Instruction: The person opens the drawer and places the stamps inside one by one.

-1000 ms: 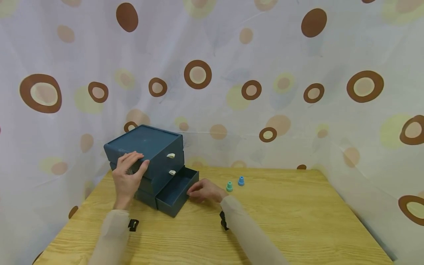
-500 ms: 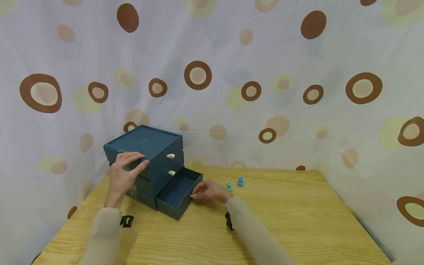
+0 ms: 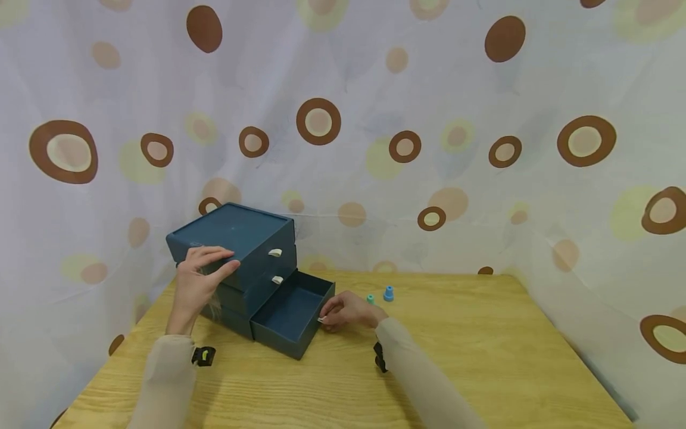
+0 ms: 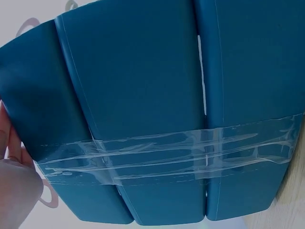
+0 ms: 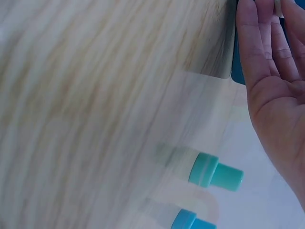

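A dark blue three-drawer cabinet [image 3: 233,229] stands at the left of the table. My left hand [image 3: 195,285] rests at its top near corner, fingers over the top edge and thumb spread toward the front. Its bottom drawer [image 3: 306,338] is pulled well out, and nothing shows inside. With bent fingers, my right hand [image 3: 349,311] pinches the white tab handle [image 3: 321,320] on that drawer's front. The upper two drawers are closed, each with a white tab [image 3: 276,253]. Clear tape [image 4: 167,157] runs across the cabinet's side in the left wrist view.
Behind my right hand stand a green stepped plastic piece [image 5: 217,171] and a similar blue one [image 3: 389,294], both on the wooden table [image 3: 471,357]. A white curtain [image 3: 354,71] with brown circles hangs behind and along the sides.
My right hand has moved right and slightly toward me, drawing the bottom drawer further out by its tab. The left hand has shifted slightly left, still on the cabinet's corner.
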`<state>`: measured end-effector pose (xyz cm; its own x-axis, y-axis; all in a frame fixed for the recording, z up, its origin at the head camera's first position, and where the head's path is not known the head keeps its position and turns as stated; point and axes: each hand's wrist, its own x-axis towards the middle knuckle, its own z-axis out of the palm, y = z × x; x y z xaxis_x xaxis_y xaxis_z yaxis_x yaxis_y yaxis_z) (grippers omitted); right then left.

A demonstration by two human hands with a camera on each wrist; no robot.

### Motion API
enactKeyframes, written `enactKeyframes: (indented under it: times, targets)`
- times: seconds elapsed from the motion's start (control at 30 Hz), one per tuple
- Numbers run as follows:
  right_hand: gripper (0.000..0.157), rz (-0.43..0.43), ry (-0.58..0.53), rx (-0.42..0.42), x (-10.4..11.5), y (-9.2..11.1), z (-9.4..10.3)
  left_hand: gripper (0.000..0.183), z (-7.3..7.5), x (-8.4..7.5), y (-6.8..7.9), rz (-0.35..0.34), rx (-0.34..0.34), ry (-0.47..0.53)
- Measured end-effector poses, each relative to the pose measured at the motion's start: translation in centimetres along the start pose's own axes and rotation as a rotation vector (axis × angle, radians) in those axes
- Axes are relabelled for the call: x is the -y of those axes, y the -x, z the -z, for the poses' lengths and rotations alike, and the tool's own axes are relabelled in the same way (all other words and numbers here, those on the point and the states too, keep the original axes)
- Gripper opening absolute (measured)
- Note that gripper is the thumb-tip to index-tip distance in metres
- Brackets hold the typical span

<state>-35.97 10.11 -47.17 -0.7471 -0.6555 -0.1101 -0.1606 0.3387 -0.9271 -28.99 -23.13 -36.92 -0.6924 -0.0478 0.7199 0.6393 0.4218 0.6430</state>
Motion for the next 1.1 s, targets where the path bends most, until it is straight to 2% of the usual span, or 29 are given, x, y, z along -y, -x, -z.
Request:
enactKeyframes:
  times: [0.1, 0.2, 0.23, 0.53, 0.73, 1.1]
  targets:
    - [0.019, -0.001, -0.001, 0.001, 0.0, 0.4, 0.2, 0.025, 0.1, 0.1, -0.1, 0.012, -0.001, -0.001]
    - [0.019, -0.009, -0.003, 0.006, 0.0, 0.6, 0.4, 0.026, 0.1, 1.4, -0.3, 0.034, -0.001, -0.009]
    - [0.019, -0.006, -0.002, 0.009, 0.0, 0.7, 0.5, 0.026, 0.2, 1.4, -0.3, 0.038, -0.001, -0.009]
    - [0.021, -0.022, -0.032, 0.033, -0.3, 1.6, 1.2, 0.025, 0.1, -1.7, 0.1, 0.006, -0.006, 0.016]
    - [0.02, -0.019, -0.017, 0.038, -0.6, 2.1, 1.7, 0.025, 0.1, -2.1, 0.2, 0.019, -0.012, 0.014]
    - [0.021, -0.007, 0.003, 0.074, -1.2, 2.5, 2.4, 0.024, 0.3, -1.8, 0.1, 0.017, -0.013, 0.013]
